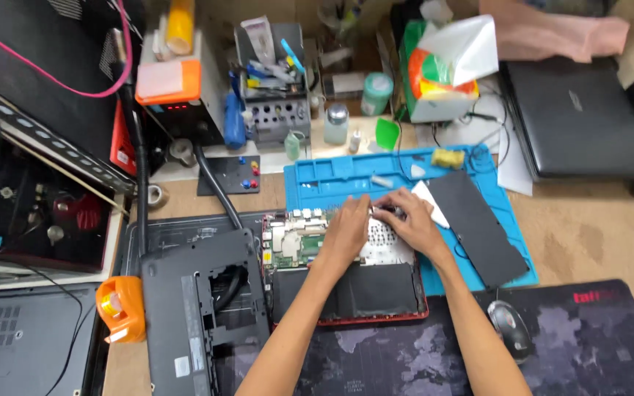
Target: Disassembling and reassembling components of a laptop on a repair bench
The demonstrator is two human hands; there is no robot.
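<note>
Head view is looking down on a crowded wooden workbench (588, 235), and the opened laptop (346, 282) with its red rim is serving as the landmark here. Nearest the viewer, a dark desk mat (420, 359) printed with a map is lying under the laptop's front edge, with a mouse (508, 326) sitting on it to the laptop's right. Just left of the laptop a removed grey bottom cover (199, 315) is lying flat, and an orange tape dispenser (121, 308) is standing further left. Both hands are resting over the laptop's exposed inside: the left hand (346, 233) is lying palm down beside the green circuit board (291, 242), its fingers bent, and whether it is gripping anything cannot be told; the right hand (414, 220) is curling its fingers around a small dark part (389, 213) at the laptop's far edge. Beyond the laptop a blue repair mat (346, 172) is spreading out, carrying a black flat panel (478, 227) to the right. Farther behind, a grey tool holder (282, 114) is holding pens and tools, next to a clear pump bottle (336, 123). Far right of the laptop a closed black laptop (577, 121) is lying.
</note>
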